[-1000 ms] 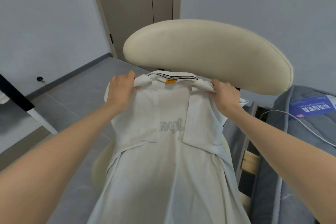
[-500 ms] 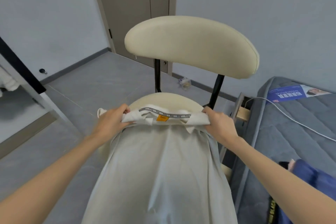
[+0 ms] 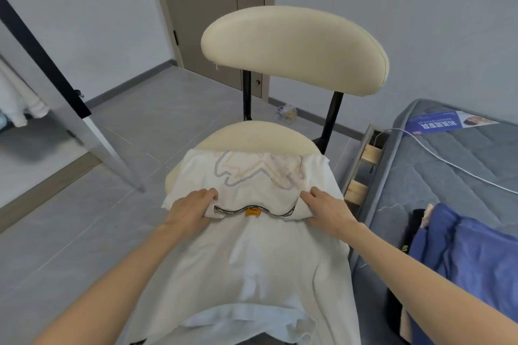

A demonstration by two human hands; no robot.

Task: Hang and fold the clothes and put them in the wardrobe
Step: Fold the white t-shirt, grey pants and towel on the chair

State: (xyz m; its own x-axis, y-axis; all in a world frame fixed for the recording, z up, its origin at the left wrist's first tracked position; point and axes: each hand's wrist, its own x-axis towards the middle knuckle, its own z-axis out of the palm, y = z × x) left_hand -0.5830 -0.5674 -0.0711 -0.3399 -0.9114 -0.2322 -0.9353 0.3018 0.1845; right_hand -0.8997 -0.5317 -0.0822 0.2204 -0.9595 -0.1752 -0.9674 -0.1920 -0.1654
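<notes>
Two grips clamp one white T-shirt (image 3: 266, 258). The left grip (image 3: 193, 209) has its fingers curled over the folded cloth just left of the collar (image 3: 253, 209). The right grip (image 3: 326, 209) pinches the fold just right of it, thumb on top. The collar faces up between them, with black printed tape and an orange tag (image 3: 253, 213). The shirt lies over the cream chair seat (image 3: 252, 134). The part with a grey-outlined print (image 3: 258, 173) lies flat on the seat beyond the collar, toward the backrest (image 3: 294, 47). The rest drapes off the near edge toward the person. A grey mattress (image 3: 420, 190) sits just right of the chair with a blue garment (image 3: 476, 260) on it. A black-and-white pole (image 3: 50, 64) slants at left, and a door (image 3: 213, 8) is behind.
</notes>
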